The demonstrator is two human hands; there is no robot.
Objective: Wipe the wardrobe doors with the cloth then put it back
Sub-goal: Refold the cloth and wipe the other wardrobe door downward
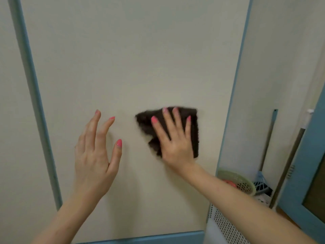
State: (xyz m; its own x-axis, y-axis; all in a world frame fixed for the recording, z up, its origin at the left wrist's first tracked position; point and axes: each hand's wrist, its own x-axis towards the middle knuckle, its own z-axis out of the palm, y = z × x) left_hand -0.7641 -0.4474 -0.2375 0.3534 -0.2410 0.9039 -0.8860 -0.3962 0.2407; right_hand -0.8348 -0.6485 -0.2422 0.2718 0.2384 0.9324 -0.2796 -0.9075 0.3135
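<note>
A cream wardrobe door (133, 55) with blue edging fills most of the head view. A dark brown cloth (146, 120) lies flat against the door at mid height. My right hand (174, 138) presses on the cloth with straight, spread fingers. Part of the cloth is hidden under that palm. My left hand (96, 152) is raised to the left of the cloth, fingers straight, close to the door surface and holding nothing.
A blue vertical strip (35, 95) borders the door on the left, another (233, 95) on the right. In the right corner stand a green plastic basket (241, 182), a mop handle (267, 143) and a white perforated bin (223, 224). A blue-framed panel (306, 173) sits at far right.
</note>
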